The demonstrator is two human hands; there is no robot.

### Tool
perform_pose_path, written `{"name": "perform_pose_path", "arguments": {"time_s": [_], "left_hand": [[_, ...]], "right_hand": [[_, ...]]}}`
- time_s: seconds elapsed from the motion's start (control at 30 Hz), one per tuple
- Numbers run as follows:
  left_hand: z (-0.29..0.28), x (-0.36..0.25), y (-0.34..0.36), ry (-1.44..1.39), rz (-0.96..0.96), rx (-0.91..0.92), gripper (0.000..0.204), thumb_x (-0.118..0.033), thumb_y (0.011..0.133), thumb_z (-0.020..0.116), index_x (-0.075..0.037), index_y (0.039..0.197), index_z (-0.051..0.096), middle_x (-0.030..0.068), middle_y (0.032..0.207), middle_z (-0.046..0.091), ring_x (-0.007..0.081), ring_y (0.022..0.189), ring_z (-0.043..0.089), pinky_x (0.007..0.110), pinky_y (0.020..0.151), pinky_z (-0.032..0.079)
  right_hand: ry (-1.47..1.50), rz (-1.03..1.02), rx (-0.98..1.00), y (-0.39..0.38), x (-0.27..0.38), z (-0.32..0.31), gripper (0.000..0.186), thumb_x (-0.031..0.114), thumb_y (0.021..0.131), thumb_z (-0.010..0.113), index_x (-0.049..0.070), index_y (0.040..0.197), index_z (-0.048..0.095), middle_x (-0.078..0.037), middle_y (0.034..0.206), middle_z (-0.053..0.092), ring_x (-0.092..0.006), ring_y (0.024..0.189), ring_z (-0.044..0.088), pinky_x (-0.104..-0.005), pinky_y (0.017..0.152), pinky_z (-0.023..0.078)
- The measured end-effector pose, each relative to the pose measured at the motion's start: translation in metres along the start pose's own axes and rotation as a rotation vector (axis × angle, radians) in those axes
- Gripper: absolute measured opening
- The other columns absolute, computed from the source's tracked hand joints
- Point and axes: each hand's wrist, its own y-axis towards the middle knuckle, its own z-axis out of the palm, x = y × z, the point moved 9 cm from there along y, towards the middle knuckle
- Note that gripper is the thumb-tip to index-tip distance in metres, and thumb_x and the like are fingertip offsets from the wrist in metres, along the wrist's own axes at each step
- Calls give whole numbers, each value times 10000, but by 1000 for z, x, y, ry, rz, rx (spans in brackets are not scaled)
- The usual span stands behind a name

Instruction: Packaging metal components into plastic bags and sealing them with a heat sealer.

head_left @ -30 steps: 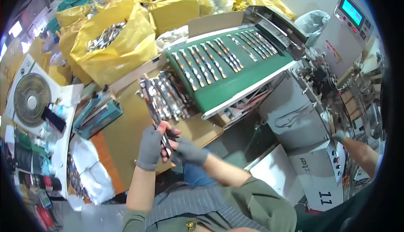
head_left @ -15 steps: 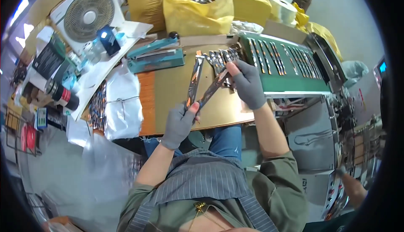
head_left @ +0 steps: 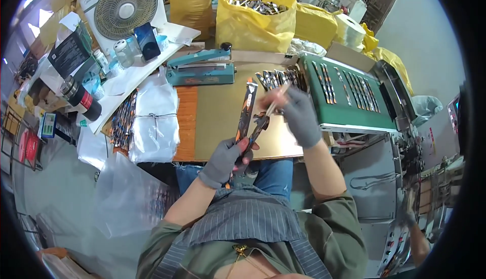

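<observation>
In its grey fingerless glove, my left hand [head_left: 225, 160] is closed on slim black-and-orange packets. One long packet [head_left: 247, 108] stands up from it, straight and whole. The other, a crumpled wrapper [head_left: 259, 125], bunches at its upper end. Pale sticks, apparently wooden chopsticks [head_left: 272, 108], poke out of that bunched end. My right hand [head_left: 298, 112], gloved too and blurred at the fingertips, is closed round their upper part. Behind my hands, several similar packets [head_left: 278, 78] lie in a pile on the tan board [head_left: 217, 122].
A green conveyor belt [head_left: 329, 114] carries rows of packets at right. The teal heat sealer [head_left: 202, 74] stands at the back left of the board. Clear plastic bags [head_left: 157, 127] lie at left, beside the white shelf [head_left: 119, 102]. A yellow sack [head_left: 253, 26] stands behind. Another person's arm [head_left: 419, 243] shows at lower right.
The second packet was smooth and whole; now its upper end is crumpled and pale sticks show. My right hand has shifted slightly, still at that end. The view has shifted a little.
</observation>
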Motion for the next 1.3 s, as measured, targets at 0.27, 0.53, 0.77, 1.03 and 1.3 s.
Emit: {"name": "perform_pose_path", "arguments": {"time_s": [0.27,0.53,0.77,1.03,1.3], "left_hand": [[-30,0,-2,-128,61,-154,282,-275,964,442,-12,967,543,-9,628,463,51,404,323,190,374,251],[-34,-9,2,-50,107,-228,380,-340,975,404,8,1061,531,0,664,487,48,420,345,183,395,288],[15,12,6,86,-67,34,484,-423,982,328,0,973,561,-7,591,448,49,414,329,185,392,264],[4,7,1,111,151,-140,392,-327,991,366,-25,798,525,-21,528,367,47,432,313,211,410,230],[13,42,-4,-232,-51,169,348,-314,971,349,-54,784,487,-36,480,296,72,376,253,238,381,207]], "right_hand": [[681,259,-450,17,-64,-95,317,223,866,611,4,1090,563,-93,943,649,-191,814,652,-305,708,548],[750,394,-416,7,-68,-59,311,223,885,587,6,1107,565,-23,811,612,-111,688,606,-232,575,498],[150,291,68,10,-38,-3,326,356,868,594,35,902,643,66,612,464,-18,497,365,-182,457,262],[111,84,-169,6,-30,-10,397,288,939,488,44,631,548,26,568,495,-75,547,475,-260,494,357],[572,303,299,-49,-93,73,293,317,879,560,35,955,533,-38,835,540,-135,678,535,-255,573,445]]}}
